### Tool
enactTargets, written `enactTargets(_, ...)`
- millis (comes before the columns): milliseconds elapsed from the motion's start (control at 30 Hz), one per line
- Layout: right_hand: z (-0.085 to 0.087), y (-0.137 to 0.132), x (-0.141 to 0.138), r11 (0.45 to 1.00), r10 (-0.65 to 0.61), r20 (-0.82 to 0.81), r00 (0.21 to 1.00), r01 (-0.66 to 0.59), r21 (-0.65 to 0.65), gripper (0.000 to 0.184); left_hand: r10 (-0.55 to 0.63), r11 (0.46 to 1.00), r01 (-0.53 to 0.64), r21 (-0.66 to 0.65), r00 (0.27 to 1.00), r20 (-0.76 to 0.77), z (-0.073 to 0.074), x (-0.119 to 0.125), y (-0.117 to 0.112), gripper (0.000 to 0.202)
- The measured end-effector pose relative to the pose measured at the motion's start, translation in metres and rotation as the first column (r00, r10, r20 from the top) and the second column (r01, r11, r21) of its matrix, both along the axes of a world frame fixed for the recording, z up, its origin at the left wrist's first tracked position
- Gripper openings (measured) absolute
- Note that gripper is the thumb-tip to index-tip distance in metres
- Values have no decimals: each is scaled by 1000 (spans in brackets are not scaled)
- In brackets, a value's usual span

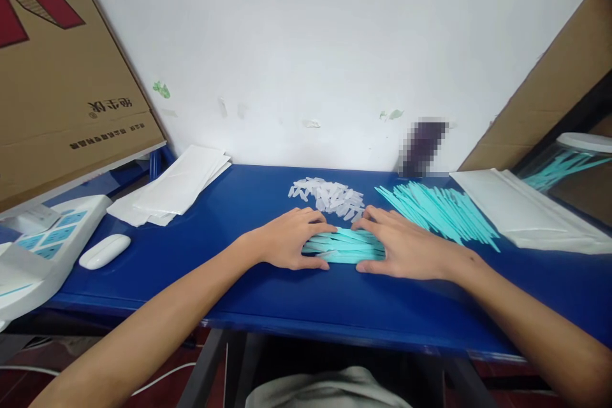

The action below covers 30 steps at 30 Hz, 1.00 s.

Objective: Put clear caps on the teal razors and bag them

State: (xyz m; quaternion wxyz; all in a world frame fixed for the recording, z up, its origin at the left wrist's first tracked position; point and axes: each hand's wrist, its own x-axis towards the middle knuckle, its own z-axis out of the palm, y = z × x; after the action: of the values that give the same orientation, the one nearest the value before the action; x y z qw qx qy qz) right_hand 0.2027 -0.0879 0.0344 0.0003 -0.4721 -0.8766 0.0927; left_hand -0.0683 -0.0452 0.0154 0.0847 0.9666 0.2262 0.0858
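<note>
A bundle of flat turquoise strips (345, 245) lies crosswise near the front of the blue table. My left hand (292, 239) is closed around its left end, thumb in front and fingers behind. Around the right end, my right hand (401, 243) grips it the same way. The strips' ends are hidden in my palms. Just behind the bundle is a loose heap of small translucent whitish pieces (329, 196). More turquoise strips (442, 210) lie spread out slantwise, beyond my right hand.
White envelopes or bags (184, 182) lie at the back left, and similar padded ones (521, 210) at the right. A white mouse (105, 251) and a white device with blue keys (62, 236) are on the left. A clear jar (564, 159) holds turquoise strips. A wall (306, 44) stands behind.
</note>
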Motion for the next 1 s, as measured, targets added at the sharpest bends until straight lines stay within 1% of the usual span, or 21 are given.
enactTargets(100,4,0,-3,999,-1,-1,1000,1,-36,52,-30,999,29,25,999,18,-7,4,1,52)
enactTargets(167,6,2,-7,998,18,20,1000,-17,-55,39,-61,997,60,42,998,34,-11,8,1,45)
enactTargets(233,8,3,-14,997,42,49,998,-39,-69,24,-84,995,81,51,995,46,-15,11,1,39)
enactTargets(300,7,4,-25,996,47,86,995,-41,-79,15,-90,995,88,44,994,57,-17,12,0,33)
enactTargets(367,6,4,-36,998,39,142,989,-31,-63,16,-90,996,88,28,993,71,-19,13,-1,29)
enactTargets(433,3,3,-46,1000,27,208,978,-25,-8,23,-87,996,85,25,993,76,-21,12,-2,26)
enactTargets(500,-1,3,-53,998,2,241,971,-15,54,28,-80,996,77,41,994,75,-22,11,-2,26)
enactTargets(633,-11,1,-57,982,-63,181,981,29,187,27,-49,998,45,46,996,77,-21,9,0,27)
enactTargets(733,-16,0,-56,969,-97,120,988,66,239,26,-26,1000,26,5,994,109,-12,9,0,23)
enactTargets(800,-16,1,-54,973,-87,57,995,72,220,27,-7,1000,7,2,988,152,-3,8,-1,17)
enactTargets(833,-15,2,-53,977,-75,7,997,72,201,29,-5,1000,2,14,982,187,3,8,-2,19)
enactTargets(867,-14,4,-51,981,-68,-56,996,77,180,32,-14,999,5,38,972,236,10,8,-3,25)
enactTargets(933,-13,9,-49,987,-70,-216,974,100,127,34,-82,993,43,109,919,387,26,8,-3,43)
enactTargets(967,-14,11,-48,990,-71,-314,947,105,93,28,-123,987,59,147,869,479,34,10,-4,49)
enactTargets(1000,-14,13,-47,994,-62,-421,905,96,60,20,-152,983,65,171,809,568,43,13,-4,48)
